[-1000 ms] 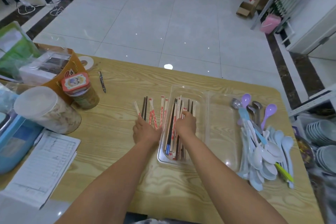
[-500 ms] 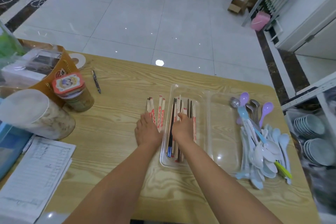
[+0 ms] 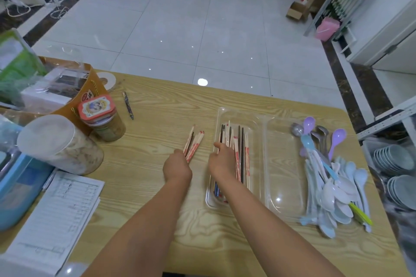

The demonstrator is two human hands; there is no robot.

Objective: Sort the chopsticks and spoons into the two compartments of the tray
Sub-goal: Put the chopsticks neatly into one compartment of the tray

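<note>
Chopsticks [image 3: 242, 153] first, inspector: where do they lie?

Most lie lengthwise in the left compartment [image 3: 256, 177] of the clear tray [image 3: 265, 164]. A small bundle [image 3: 194, 143] lies outside it, on the surface [image 3: 157, 123] just left of the tray's wall.

And the hands?

Left hand [image 3: 177, 167] grips the near ends of the bundle, and the far ends fan out over the wood. Right hand [image 3: 221, 161] rests on the chopsticks inside the tray. Its fingers are hidden behind the knuckles, so I cannot tell whether it grasps any or merely presses.

How will they handle?

In my judgement they are light, stiff and thin, and apt to roll or splay once loosened. A grip round the whole bundle near its middle would keep them parallel; held by the ends alone, the tips spread. They should go in aligned with those already there.

The spoons [image 3: 333, 186]?

Untouched, heaped on the surface just right of the tray. Most are pale plastic, with a few metal ones at the far end. The right compartment [image 3: 284, 164] shows none. The plastic ones look light and smooth, likely slippery in a heap, so take them by the handles.

Anything else nearby?

A lidded jar [image 3: 102, 119], a pen [image 3: 127, 108] and printed sheets [image 3: 56, 213], well apart on the left.
</note>
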